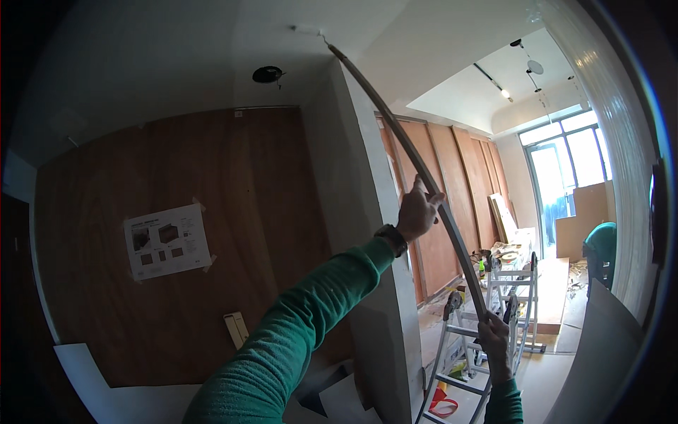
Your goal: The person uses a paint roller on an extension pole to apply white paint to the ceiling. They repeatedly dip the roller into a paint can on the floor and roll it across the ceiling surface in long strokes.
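Observation:
I hold a long pole [383,113] that slants up from lower right to the ceiling [176,49]. At its top a small white paint roller [307,30] is against or very near the ceiling surface. My left hand [420,212], with a dark watch on the wrist, grips the pole around its middle, index finger along it. My right hand [496,338] is wrapped round the pole's lower end. A dark round hole [268,75] with a short wire is in the ceiling left of the roller, above a wood panel wall [268,212] with a taped paper sheet [167,240].
A grey wall edge [395,304] stands in the middle. On the right are aluminium ladders [462,331], boards [501,212] against panelled walls, scattered materials and a bright window [586,155]. Another person [600,247] in green is partly visible at far right, beside plastic sheeting [621,184].

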{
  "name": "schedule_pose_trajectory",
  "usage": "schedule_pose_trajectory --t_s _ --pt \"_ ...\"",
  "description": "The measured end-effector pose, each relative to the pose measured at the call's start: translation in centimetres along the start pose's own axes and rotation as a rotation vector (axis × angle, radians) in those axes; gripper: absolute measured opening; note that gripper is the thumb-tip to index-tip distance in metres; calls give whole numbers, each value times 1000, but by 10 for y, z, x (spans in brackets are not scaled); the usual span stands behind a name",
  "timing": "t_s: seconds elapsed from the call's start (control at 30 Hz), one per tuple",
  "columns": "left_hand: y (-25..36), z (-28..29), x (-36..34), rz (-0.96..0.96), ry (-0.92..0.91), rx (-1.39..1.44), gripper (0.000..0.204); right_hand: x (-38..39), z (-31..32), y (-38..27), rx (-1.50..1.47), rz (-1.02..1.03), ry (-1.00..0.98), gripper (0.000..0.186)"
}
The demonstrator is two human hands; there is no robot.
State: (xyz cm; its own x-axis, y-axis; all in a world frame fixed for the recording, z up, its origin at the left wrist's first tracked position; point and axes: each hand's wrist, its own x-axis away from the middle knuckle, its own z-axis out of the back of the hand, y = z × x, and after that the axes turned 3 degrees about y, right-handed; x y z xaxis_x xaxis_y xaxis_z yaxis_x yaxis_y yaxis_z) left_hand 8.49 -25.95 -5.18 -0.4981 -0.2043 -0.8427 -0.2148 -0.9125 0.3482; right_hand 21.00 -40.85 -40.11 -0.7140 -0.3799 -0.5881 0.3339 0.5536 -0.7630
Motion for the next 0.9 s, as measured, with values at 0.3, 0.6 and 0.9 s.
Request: schedule_pose_trajectory --t_s 0.3,0.6,0.9 --pt "47 -54 17 -218 -18 -94 81 47 36 -10 -156 8 103 35" --pt "108 -44 37 -120 -175 135 70 102 49 7 45 -34 231 23" --pt "90 38 51 -163 19 379 37 255 28 58 348 -225 119 28"
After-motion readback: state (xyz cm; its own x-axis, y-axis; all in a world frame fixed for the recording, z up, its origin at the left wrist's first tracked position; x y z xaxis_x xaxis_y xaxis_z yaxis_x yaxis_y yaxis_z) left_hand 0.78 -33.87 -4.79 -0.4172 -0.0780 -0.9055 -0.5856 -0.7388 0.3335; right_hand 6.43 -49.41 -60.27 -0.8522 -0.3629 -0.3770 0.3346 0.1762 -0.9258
